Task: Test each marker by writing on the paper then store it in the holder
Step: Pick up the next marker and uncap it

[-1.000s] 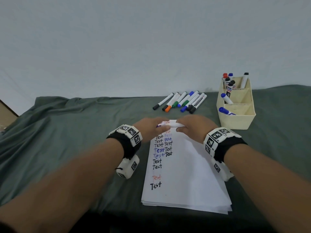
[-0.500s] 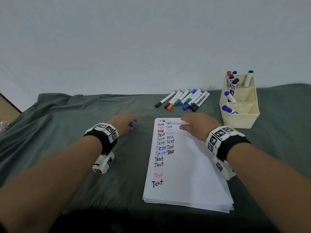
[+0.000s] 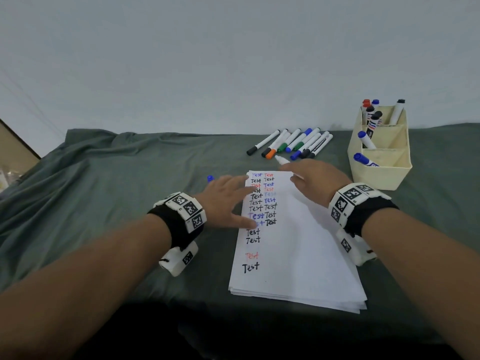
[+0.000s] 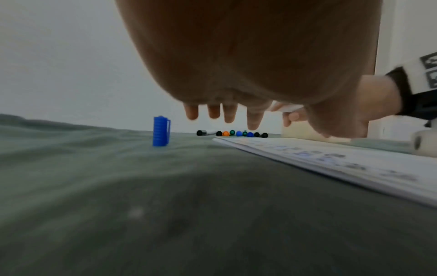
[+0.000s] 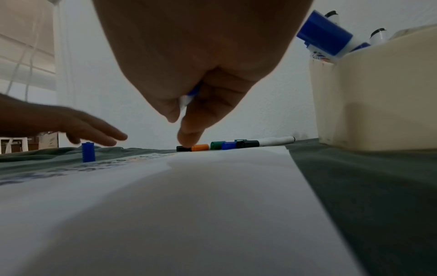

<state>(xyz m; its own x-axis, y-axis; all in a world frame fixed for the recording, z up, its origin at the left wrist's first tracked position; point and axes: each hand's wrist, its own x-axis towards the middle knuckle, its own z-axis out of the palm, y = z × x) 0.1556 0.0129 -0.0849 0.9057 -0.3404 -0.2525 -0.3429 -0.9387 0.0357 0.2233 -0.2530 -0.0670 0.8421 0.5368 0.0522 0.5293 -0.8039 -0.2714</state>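
Note:
My right hand (image 3: 291, 173) grips an uncapped white marker (image 3: 281, 159) above the top edge of the paper stack (image 3: 298, 242). The marker's blue end (image 5: 192, 92) shows between the curled fingers in the right wrist view. Its blue cap (image 3: 210, 178) stands upright on the green cloth, left of the paper, and is also seen as the cap (image 4: 161, 130) in the left wrist view. My left hand (image 3: 233, 201) is empty, its fingers (image 4: 224, 115) spread over the paper's left edge. The cream holder (image 3: 381, 175) stands at the right with several markers in it.
A row of several capped markers (image 3: 293, 144) lies on the cloth behind the paper. The paper carries two columns of "Test" words down its left part. Green cloth (image 3: 117, 203) covers the table, and a white wall lies behind.
My left hand has let go of the blue cap on the cloth and moved right to the paper's edge. My right hand has lifted the marker toward the paper's top.

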